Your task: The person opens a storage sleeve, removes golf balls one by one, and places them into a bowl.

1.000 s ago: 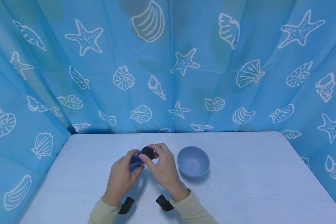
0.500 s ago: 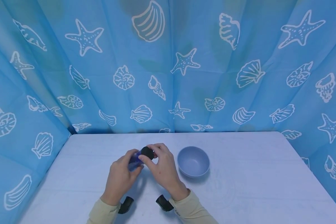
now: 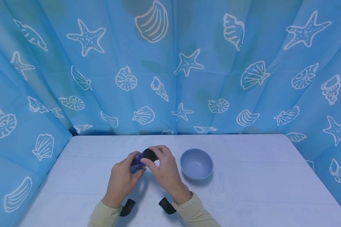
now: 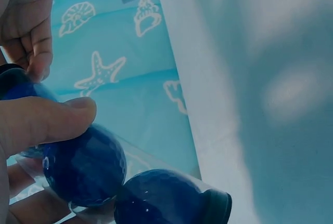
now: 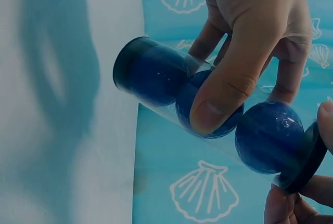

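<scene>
A clear tube (image 5: pixel 218 142) with dark blue dimpled balls (image 5: pixel 268 136), like golf balls, is held tilted above the table. My left hand (image 3: pixel 121 178) grips the tube's body, its thumb lying across the middle ball in the right wrist view. At the tube's right end, my right hand (image 3: pixel 168 171) pinches the black cap (image 3: pixel 149 155) between thumb and fingers. The cap sits on the tube's end. A second dark cap (image 4: pixel 217 207) closes the other end, seen in the left wrist view. The left hand hides part of the tube in the head view.
A blue bowl (image 3: pixel 196 164) stands on the white-covered table (image 3: pixel 258 176), just right of my right hand. Black wrist devices (image 3: pixel 167 206) protrude inward from both sleeves. A blue curtain (image 3: pixel 173 78) with shell and starfish prints hangs behind and along the sides.
Both hands keep hold of the tube and cap. The cap and the right fingers on it have shifted very slightly left; the bowl stays put.
</scene>
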Motion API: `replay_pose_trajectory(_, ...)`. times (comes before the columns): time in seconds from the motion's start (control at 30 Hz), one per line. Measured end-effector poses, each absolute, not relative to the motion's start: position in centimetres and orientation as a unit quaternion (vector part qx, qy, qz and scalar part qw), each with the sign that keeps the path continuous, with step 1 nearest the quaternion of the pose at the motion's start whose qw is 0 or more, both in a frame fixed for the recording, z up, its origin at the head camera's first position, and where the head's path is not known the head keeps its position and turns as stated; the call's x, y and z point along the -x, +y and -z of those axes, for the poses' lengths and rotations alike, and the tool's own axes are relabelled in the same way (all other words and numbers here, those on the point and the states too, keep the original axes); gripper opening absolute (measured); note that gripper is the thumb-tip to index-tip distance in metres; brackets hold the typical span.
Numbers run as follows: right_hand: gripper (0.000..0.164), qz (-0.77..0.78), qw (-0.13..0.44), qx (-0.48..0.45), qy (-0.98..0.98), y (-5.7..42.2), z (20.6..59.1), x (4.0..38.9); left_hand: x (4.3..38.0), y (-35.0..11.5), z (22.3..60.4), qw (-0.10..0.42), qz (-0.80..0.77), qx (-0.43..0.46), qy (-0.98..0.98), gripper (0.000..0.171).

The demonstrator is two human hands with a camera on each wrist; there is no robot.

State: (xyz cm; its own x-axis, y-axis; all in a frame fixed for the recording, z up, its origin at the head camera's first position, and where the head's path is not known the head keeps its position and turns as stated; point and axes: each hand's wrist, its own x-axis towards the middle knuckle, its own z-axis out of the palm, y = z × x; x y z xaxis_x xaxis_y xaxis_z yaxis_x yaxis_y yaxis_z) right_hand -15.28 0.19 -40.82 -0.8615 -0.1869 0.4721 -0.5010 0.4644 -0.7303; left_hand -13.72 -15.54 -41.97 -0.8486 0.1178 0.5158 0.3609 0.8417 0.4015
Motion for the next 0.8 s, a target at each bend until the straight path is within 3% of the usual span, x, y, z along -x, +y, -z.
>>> replay_pose_trajectory(0.8, 0.053, -0.455, 0.133, -0.212, -0.854, 0.88, 40.09, 15.34, 13.84, -15.61, 41.92, 0.205, 0.261, 0.113, -0.936, 0.055)
